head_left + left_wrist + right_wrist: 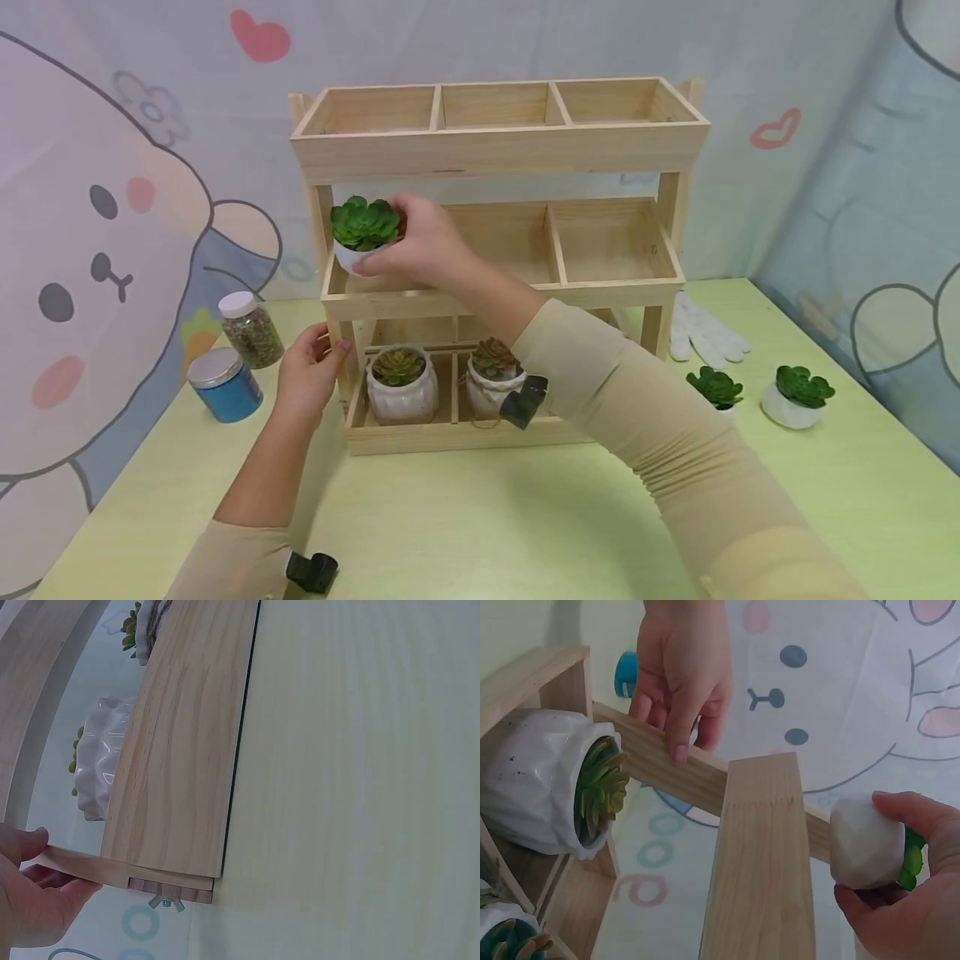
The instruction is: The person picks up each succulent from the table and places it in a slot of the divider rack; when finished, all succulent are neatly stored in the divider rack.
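My right hand (429, 242) grips a small white pot with a green succulent (364, 223) by its side. It holds the pot at the left compartment of the middle tier of a wooden shelf (498, 154). In the right wrist view the pot's white faceted side (866, 841) faces the camera, with thumb and fingers on opposite sides. My left hand (307, 371) holds the shelf's left upright, thumb in front and fingers behind, as the left wrist view also shows. On the bottom tier sit two white pots, a left succulent (402, 387) and a reddish succulent (493, 375) partly behind my right arm.
Two more potted succulents, one partly hidden by my sleeve (715, 387) and a white-potted one (798, 396), stand at right. White gloves (705, 332) lie behind them. At left are a blue jar (225, 387) and a clear jar of granules (251, 333). A patterned cloth hangs behind.
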Available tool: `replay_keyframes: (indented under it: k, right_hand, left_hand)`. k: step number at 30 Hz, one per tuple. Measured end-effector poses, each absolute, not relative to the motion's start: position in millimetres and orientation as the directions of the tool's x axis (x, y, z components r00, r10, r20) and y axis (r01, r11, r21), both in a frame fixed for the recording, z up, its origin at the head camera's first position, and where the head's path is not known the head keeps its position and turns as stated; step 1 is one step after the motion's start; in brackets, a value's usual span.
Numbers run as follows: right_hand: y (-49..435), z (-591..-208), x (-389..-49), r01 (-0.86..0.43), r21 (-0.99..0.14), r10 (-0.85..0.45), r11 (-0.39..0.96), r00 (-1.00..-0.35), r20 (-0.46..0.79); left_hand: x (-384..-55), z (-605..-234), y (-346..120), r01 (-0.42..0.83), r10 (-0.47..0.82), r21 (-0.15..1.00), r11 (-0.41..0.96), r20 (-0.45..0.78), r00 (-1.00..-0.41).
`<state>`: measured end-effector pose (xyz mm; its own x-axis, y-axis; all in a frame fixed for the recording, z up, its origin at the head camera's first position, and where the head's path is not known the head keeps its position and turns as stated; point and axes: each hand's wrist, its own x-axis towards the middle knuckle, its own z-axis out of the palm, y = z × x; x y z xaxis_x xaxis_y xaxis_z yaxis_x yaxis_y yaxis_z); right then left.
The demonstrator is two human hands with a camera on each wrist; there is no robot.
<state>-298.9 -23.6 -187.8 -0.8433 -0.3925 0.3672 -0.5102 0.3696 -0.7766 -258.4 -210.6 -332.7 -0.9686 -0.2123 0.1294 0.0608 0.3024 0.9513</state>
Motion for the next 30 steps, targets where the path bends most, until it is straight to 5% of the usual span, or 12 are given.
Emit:
replay_keyframes:
  k: [9,30]
  right_hand:
    - [-25.6,-194.7,-306.9,-0.476,-0.644,-0.384,0.599,-0.876,0.291]
    - [-30.4,-193.2,-321.6,-0.460,-0.523,-0.445,0.718,-0.880,0.163]
  left_hand:
    - [-259.4,-333.8,-208.8,0.060,-0.214,0.950,0.307,0.130,-0.968]
    - [-257.0,-330.9,-206.7,0.046,-0.222,0.949,0.311,0.120,-0.968]
